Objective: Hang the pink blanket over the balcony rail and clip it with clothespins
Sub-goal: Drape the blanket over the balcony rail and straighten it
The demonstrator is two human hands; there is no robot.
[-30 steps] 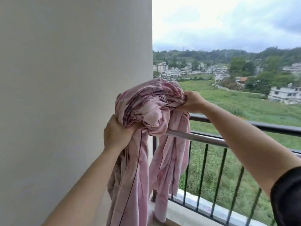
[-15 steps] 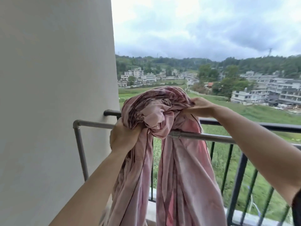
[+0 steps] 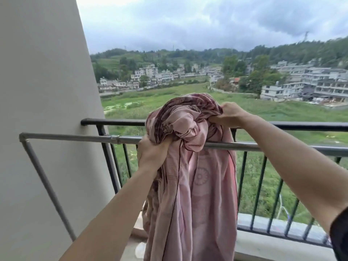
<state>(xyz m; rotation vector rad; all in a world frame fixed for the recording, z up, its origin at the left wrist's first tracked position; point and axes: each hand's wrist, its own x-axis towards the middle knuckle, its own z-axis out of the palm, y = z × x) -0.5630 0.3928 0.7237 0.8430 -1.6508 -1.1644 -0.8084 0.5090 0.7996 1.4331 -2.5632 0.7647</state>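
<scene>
The pink blanket (image 3: 190,185) is bunched in a thick wad above a silver metal rail (image 3: 75,137), with long folds hanging down on my side. My left hand (image 3: 150,153) grips the lower left of the wad just below the rail. My right hand (image 3: 228,114) grips the bunched top at its right side, above the black balcony rail (image 3: 116,122) behind. No clothespins are in view.
A pale wall (image 3: 41,110) stands close on the left, with the silver rail's leg (image 3: 47,185) slanting down along it. Black vertical bars (image 3: 261,185) run under the balcony rail above a concrete ledge (image 3: 263,230). Beyond lie fields and buildings.
The view has swung left and down, showing more of the silver rail and its leg. The blanket wad sits further right along the rail; both hands keep their grip.
</scene>
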